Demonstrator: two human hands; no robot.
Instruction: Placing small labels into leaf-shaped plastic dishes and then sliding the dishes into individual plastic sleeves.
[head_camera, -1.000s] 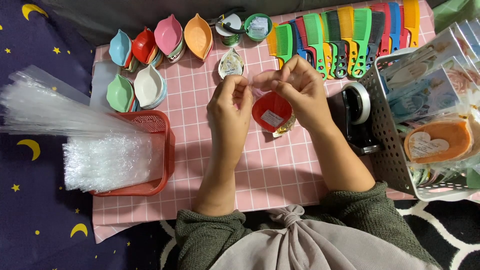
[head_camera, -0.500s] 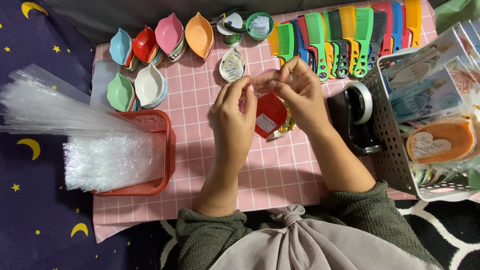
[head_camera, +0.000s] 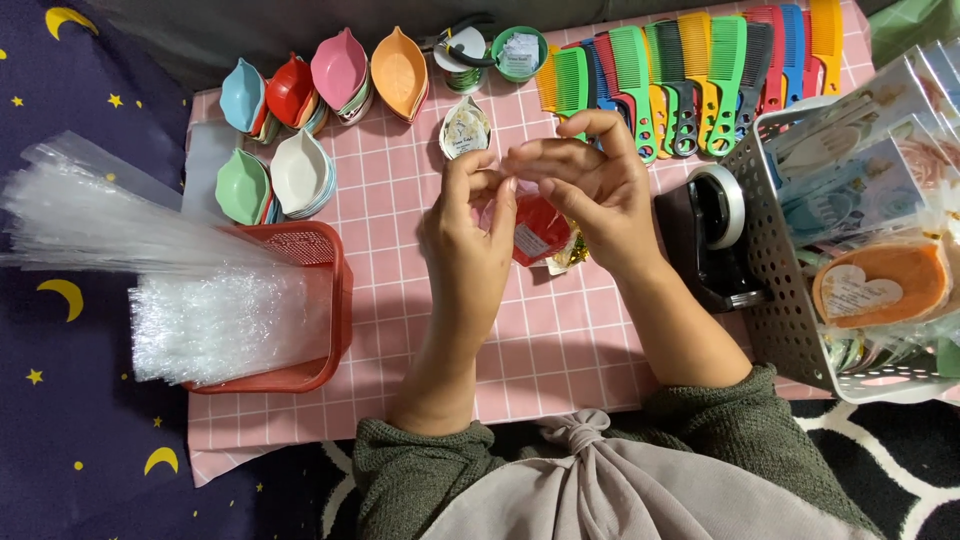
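Note:
My left hand (head_camera: 468, 235) and my right hand (head_camera: 590, 190) meet above the pink checked cloth (head_camera: 390, 250). Between them they pinch the top of a clear plastic bag that holds a red leaf-shaped dish (head_camera: 538, 232) with a white label. The dish hangs tilted just above the cloth, partly hidden by my fingers. A bit of gold twist tie (head_camera: 572, 257) shows under my right palm. A white leaf-shaped dish (head_camera: 465, 130) lies just beyond my left hand.
A red basket (head_camera: 325, 300) full of clear bags sits at the left. Stacks of coloured leaf dishes (head_camera: 300, 100) line the back left, a row of coloured combs (head_camera: 690, 70) the back right. A black tape dispenser (head_camera: 715, 235) and grey wire basket (head_camera: 785, 300) of wrapped packs stand right.
Both hands have drawn closer together at the bag's top, and the red dish has turned from lying open to hanging more upright between them.

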